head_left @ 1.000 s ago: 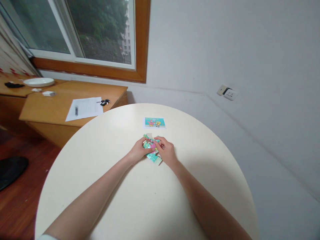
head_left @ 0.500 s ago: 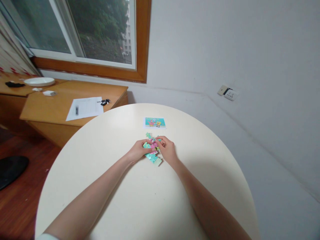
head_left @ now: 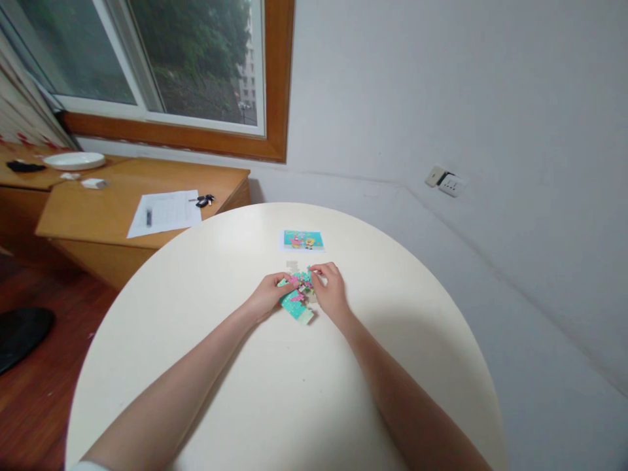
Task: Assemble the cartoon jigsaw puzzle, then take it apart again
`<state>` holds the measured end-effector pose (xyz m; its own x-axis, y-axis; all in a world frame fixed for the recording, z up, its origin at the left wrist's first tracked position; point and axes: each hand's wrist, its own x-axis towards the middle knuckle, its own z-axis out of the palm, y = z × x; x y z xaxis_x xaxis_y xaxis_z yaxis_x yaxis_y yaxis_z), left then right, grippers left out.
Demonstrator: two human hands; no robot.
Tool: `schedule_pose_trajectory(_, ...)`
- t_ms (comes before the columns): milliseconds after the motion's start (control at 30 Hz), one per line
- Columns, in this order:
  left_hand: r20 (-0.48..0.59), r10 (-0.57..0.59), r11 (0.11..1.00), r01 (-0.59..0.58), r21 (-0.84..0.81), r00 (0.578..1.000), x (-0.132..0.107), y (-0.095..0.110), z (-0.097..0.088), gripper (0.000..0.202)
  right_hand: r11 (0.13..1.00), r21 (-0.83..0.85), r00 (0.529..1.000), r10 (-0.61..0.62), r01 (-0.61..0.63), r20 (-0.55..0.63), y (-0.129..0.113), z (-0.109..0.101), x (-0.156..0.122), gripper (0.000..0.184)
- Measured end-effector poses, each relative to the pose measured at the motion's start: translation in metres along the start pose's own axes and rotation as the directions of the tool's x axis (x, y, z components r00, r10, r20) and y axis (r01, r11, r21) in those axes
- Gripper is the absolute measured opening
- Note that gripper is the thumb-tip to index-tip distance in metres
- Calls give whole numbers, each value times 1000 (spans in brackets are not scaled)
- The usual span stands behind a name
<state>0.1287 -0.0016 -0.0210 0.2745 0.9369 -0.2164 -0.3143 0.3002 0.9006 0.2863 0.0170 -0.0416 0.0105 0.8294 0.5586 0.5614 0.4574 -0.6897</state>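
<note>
My left hand [head_left: 267, 297] is closed on a partly joined jigsaw puzzle [head_left: 295, 307] in turquoise and pink, its thumb over the upper side. The held section is tilted, with its pale corner pointing down and right. My right hand [head_left: 330, 286] pinches a small turquoise puzzle piece [head_left: 310, 271] at the upper right of that section. Other loose pieces lie under and between the hands, some showing a grey back [head_left: 292, 265]. Fingers and overlapping pieces hide part of the puzzle.
Behind the hands lies a picture card [head_left: 303, 241] with a pink and a yellow cartoon figure. Everything rests on a round white table [head_left: 235, 392]. To the left stands a wooden desk [head_left: 112, 219] with a paper sheet [head_left: 167, 212] and keys [head_left: 204, 200].
My right hand has lifted slightly away from the joined section, its fingers at the upper edge. A green piece that stood out at the top now appears as grey-backed pieces there.
</note>
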Motion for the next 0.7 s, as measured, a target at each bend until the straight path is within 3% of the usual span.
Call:
schedule_pose_trajectory(133, -41, -8, 1000, 7, -22, 999, 0, 1, 1, 37, 998, 20, 996, -62, 61, 62, -4, 1, -2, 19)
schedule_pose_trajectory(267, -87, -35, 995, 27, -91, 996, 0, 5, 3, 25, 999, 17, 982, -42, 39, 182, -2, 3, -2, 22)
schedule_pose_trajectory(400, -142, -76, 986, 53, -159, 987, 0, 8, 4, 32, 1000, 9, 974, 9, -11, 228, 0, 4, -2, 23)
schedule_pose_trajectory(533, -146, -66, 987, 43, -155, 987, 1, 7, 2, 38, 988, 141, 978, 34, -64, 207, -4, 3, -2, 19)
schedule_pose_trajectory(700, -78, -9, 991, -2, -135, 997, 0, 3, -2, 47, 938, 276, 923, 98, -210, 373, -15, -1, -3, 24)
